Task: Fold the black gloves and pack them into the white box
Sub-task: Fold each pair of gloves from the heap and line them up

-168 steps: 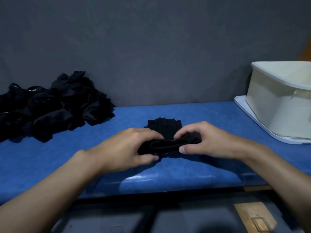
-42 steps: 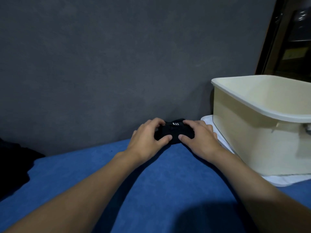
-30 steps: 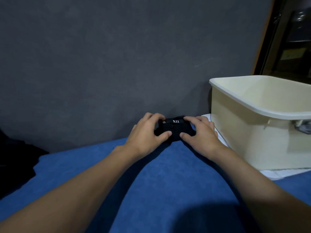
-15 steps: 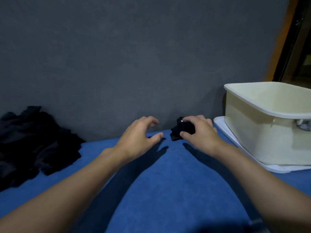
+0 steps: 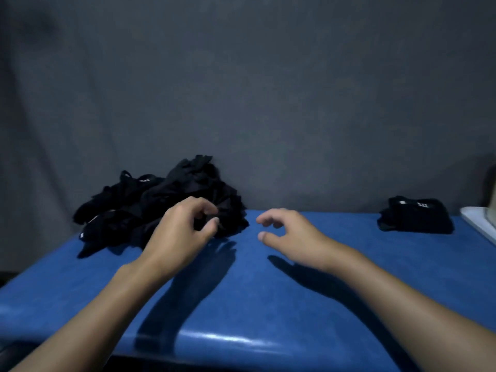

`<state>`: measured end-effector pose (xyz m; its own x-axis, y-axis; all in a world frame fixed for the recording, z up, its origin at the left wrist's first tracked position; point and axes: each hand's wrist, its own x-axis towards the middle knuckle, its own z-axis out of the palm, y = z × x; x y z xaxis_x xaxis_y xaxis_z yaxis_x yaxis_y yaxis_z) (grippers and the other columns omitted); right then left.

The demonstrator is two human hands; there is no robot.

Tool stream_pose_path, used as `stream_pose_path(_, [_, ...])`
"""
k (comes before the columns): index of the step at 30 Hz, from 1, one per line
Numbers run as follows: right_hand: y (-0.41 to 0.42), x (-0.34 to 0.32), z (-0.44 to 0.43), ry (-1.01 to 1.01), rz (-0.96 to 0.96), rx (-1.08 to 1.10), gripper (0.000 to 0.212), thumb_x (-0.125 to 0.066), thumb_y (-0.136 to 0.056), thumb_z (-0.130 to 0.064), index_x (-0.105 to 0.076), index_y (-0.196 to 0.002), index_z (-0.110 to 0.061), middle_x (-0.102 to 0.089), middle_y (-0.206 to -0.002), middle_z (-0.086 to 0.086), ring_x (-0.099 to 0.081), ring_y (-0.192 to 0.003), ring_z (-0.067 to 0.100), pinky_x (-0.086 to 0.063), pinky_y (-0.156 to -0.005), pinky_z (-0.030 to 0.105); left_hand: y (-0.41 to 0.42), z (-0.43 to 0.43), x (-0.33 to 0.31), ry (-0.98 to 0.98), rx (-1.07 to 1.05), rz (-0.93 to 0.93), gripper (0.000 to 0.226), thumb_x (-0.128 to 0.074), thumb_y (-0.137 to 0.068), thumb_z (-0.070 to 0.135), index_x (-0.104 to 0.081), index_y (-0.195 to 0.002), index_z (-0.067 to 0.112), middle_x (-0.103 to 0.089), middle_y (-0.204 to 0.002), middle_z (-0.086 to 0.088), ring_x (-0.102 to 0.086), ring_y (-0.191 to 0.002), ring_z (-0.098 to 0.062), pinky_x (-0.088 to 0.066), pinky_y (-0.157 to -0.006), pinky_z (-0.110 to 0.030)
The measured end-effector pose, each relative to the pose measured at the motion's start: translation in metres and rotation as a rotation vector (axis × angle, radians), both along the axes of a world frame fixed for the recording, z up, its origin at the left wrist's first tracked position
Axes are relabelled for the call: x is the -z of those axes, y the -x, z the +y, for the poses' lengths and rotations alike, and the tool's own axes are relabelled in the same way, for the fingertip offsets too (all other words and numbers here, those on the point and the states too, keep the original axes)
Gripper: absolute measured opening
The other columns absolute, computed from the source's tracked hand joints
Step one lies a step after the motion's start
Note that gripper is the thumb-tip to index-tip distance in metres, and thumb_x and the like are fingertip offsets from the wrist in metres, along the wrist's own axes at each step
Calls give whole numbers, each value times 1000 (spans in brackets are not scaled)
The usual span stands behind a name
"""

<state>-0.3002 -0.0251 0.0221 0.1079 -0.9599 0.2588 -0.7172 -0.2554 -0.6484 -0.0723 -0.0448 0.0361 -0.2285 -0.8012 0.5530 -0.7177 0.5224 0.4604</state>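
Left hand (image 5: 182,234) at loose black fabric glove pile (image 5: 150,208), likely to take one; grip curled, hold cannot tell. Right hand (image 5: 295,234) relaxed, empty, above blue tabletop (image 5: 268,304).

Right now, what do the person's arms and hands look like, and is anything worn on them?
The left hand and right hand are bare: no gloves, rings, watch or bracelet show. No sleeve reaches into view on either arm, right down to the frame's edge.
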Motion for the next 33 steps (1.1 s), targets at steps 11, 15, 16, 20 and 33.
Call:
stream_pose_path(11, [-56,11,-41,-71,26,-30,45,-60,-93,-35,-50,-137,-39,-42,-140,-7,-34,-133,17,-30,-114,44,-29,-8,33,-62,-25,-234,21,-58,-93,37,-57,-113,32,-51,-104,18,-53,-94,-5,-49,-77,-30])
stream_pose_path(15, [-58,9,-44,-62,14,-43,44,-58,-96,-31,-53,-138,-20,-44,-141,-12,-36,-133,12,-31,-114,37,-25,-12,31,-77,0,-210,23,-57,-94,37,-57,-116,32,-53,-108,17,-54,-91,-6,-52,-79,-35])
stream_pose_path(16, [-57,8,-43,-52,-5,-46,42,-58,-97,-29,-54,-137,-17,-45,-140,-13,-38,-131,10,-33,-113,35,-23,-13,30,-78,5,-205,24,-57,-94,36,-57,-117,32,-53,-108,17,-54,-91,-7,-52,-79,-36])
stream_pose_path(20, [-45,5,-34,32,-114,-18,37,-62,-94,-20,-60,-129,-12,-52,-131,-11,-51,-120,6,-40,-108,28,-12,-16,28,-68,15,-179,24,-57,-94,36,-58,-117,30,-53,-110,16,-56,-94,-8,-53,-81,-38])
stream_pose_path(33, [32,4,18,66,-559,274,22,-74,-85,-14,-62,-103,-20,-75,-79,6,-65,-54,4,-45,-48,15,62,-19,28,-103,187,11,31,-55,-98,31,-55,-127,23,-54,-120,8,-53,-113,-8,-44,-97,-26])
